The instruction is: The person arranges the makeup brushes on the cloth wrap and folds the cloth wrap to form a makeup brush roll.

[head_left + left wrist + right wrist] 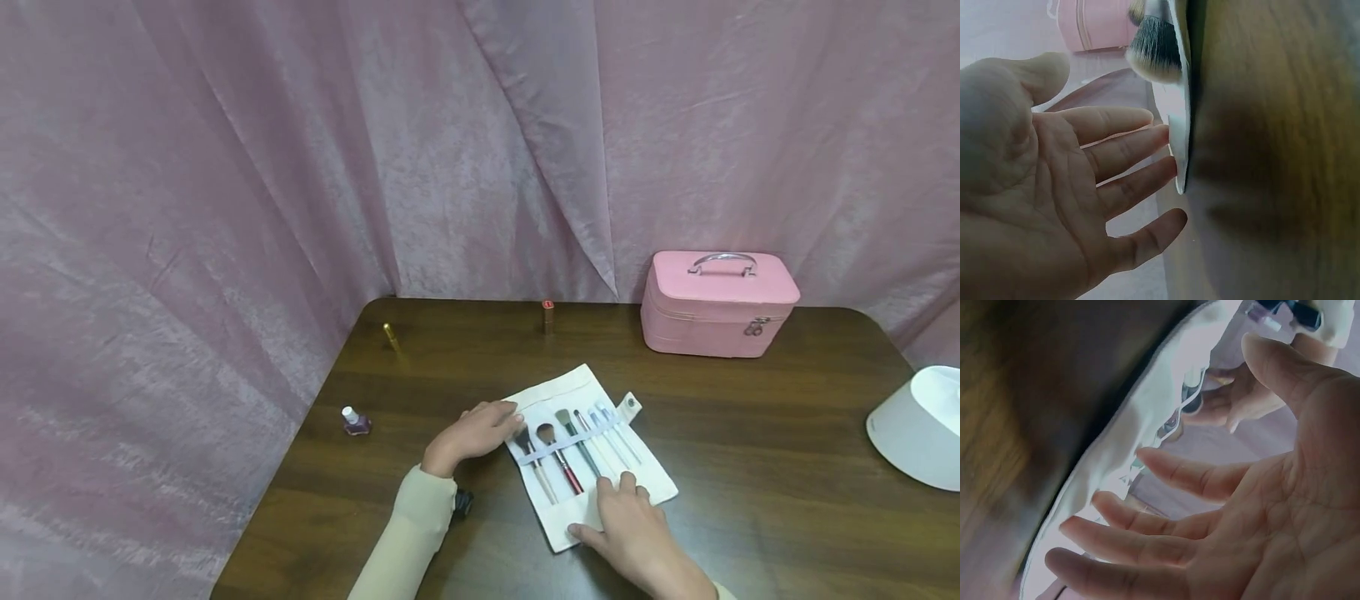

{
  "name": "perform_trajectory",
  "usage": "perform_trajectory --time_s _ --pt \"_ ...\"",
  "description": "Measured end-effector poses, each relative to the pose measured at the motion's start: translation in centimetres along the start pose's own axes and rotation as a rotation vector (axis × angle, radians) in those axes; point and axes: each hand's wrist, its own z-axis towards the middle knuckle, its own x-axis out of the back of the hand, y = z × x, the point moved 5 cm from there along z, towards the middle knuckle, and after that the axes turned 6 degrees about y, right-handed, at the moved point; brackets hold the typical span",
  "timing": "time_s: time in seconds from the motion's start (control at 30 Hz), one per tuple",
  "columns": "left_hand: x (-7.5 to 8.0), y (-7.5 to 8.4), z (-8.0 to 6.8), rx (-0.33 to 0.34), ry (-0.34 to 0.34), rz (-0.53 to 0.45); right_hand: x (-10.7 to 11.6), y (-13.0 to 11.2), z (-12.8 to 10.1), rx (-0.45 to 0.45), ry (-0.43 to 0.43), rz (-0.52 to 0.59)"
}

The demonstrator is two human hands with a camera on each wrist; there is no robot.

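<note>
The brush roll [592, 454] lay unrolled and flat on the table [750, 467], directly between the two hands, with its row of makeup brushes [570, 446] tucked under a pale band across its middle. The left hand [474, 435] rested at the roll's left edge, fingers straight and relaxed, holding nothing; in the left wrist view its fingertips [1163, 134] just met the cloth edge [1180, 125], with a dark-bristled brush head [1155, 50] right above them. The right hand [633, 533] lay on the near corner of the roll, fingers spread and loose, gripping nothing (its wrist view showed the spread fingers [1147, 528] against the white cloth [1147, 406], somewhat blurred). A snap tab [630, 405] stuck out from the roll's far right corner, beyond the right hand.

Out past the left hand, further to its left, stood a small nail polish bottle [356, 422], well apart from the roll. Far beyond both hands, near the table's back edge, a gold tube [391, 335] and a lipstick [548, 317] stood upright, clear of the roll. Beyond the right hand and to its right sat a pink vanity case [716, 304] with a metal handle, zipped closed. At the far right edge lay a white rounded object [918, 429], only partly in view. A pink curtain [300, 167] hung behind the table. Nothing lay on the roll besides the hands.
</note>
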Motion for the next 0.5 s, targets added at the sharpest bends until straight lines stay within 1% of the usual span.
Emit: perform_trajectory --time_s 0.23,0.4,0.5 --pt "0.0 0.6 -1.3 -0.037 -0.037 0.119 0.1 0.6 0.3 -0.012 -0.012 -0.033" --pt "0.0 1.1 -2.0 -0.094 -0.041 0.215 0.0 1.0 0.6 -0.018 -0.017 -0.028" --pt "-0.2 1.1 -2.2 -0.109 -0.047 0.260 -0.3 1.6 0.9 -0.030 -0.053 -0.020"
